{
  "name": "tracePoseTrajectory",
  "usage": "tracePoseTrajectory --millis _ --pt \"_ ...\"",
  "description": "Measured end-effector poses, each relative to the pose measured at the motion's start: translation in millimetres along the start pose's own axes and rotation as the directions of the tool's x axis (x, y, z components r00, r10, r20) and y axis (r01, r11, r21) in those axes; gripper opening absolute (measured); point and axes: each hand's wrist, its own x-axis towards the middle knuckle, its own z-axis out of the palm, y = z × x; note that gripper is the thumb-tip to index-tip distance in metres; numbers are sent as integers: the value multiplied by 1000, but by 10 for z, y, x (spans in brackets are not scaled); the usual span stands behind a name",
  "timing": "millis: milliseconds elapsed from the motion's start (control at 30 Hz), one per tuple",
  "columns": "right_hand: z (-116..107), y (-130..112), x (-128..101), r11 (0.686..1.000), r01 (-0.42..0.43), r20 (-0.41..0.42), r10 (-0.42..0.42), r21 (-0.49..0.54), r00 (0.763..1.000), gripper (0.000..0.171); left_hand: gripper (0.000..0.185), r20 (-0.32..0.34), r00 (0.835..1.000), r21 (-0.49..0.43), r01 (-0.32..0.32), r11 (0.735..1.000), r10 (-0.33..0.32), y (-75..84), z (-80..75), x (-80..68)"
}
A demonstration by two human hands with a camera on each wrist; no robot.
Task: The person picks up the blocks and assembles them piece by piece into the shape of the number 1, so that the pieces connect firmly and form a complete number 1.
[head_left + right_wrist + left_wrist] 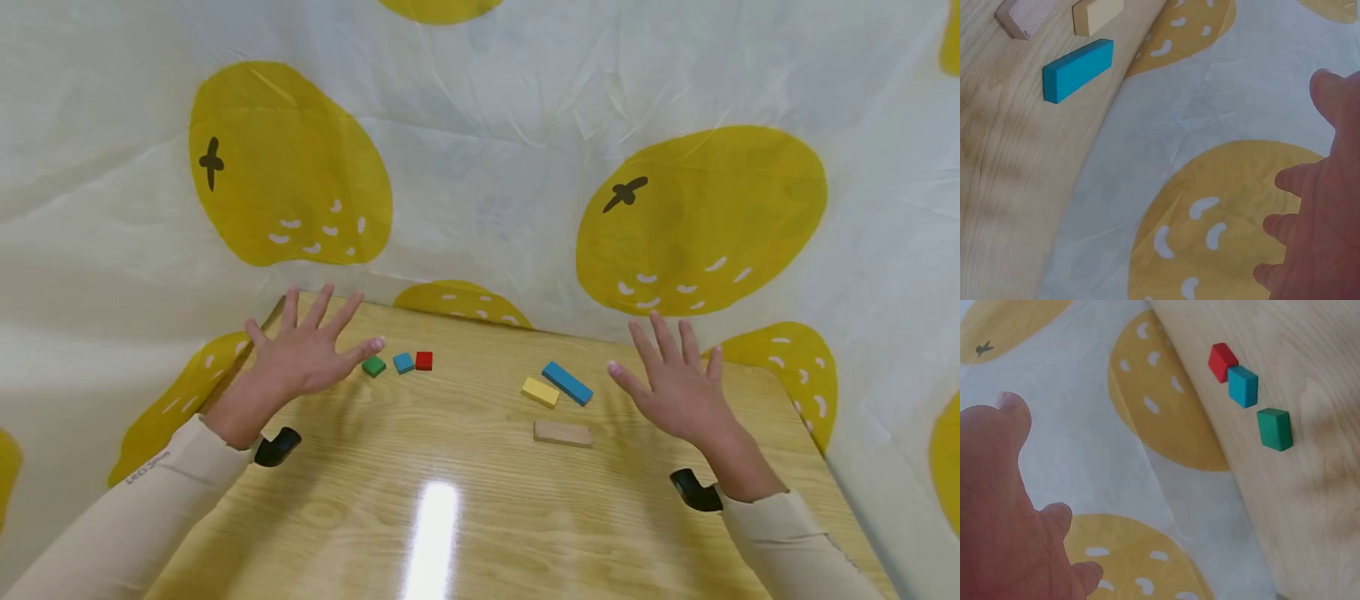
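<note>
Both hands hover flat above a wooden table (465,500), fingers spread, holding nothing. My left hand (307,350) is at the table's far left, its thumb tip close to a small green block (373,366) (1274,429). Beside that sit a small blue block (403,362) (1243,386) and a small red block (423,360) (1222,361). My right hand (675,379) is at the right, just right of a long blue block (567,382) (1078,69), a yellow block (540,392) (1097,14) and a plain wooden block (562,433) (1024,15).
A white sheet with large yellow fruit prints (697,217) hangs behind and around the table as a backdrop. Black wrist-camera mounts (277,447) sit under each forearm. A bright light glare lies on the near middle of the tabletop.
</note>
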Motion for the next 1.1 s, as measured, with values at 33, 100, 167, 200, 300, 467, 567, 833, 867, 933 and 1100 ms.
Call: tracePoseTrajectory --millis 33,100,167,200,300,467,567,833,867,933,1100 --pt "8 4 -5 1000 2 -2 -2 0 1000 88 96 -1 1000 -3 -1 1000 1 3 5 -8" --pt "22 3 -16 1000 5 -1 -5 -4 1000 88 96 -1 1000 -7 -3 1000 3 9 19 -26" --pt "32 -5 -23 1000 9 1 -9 -5 1000 88 96 -5 1000 -12 -4 1000 4 13 30 -45" --pt "34 -10 -23 1000 9 2 -9 -7 1000 88 95 -8 1000 -14 -4 1000 4 19 33 -55" --pt "36 -26 -40 1000 12 1 -12 -3 1000 87 95 -14 1000 -19 -2 1000 2 34 37 -69" --pt "66 -12 -77 1000 13 -7 -13 -1 1000 87 96 -15 1000 -20 -3 1000 3 68 59 -86" --pt "93 -4 -91 1000 13 -9 -13 2 1000 87 95 -21 1000 -9 -3 1000 3 86 80 -103" --pt "153 9 -132 1000 10 -4 -10 15 1000 87 95 -24 1000 -18 -10 1000 10 128 127 -154" --pt "162 10 -136 1000 10 -4 -10 13 1000 87 95 -26 1000 -20 -12 1000 11 128 134 -159" --pt "182 12 -145 1000 13 -8 -13 16 1000 87 96 -26 1000 -14 -12 1000 12 128 150 -169" --pt "223 7 -186 1000 16 -19 -16 17 1000 86 96 -32 999 -1 -15 1000 15 152 220 -186"
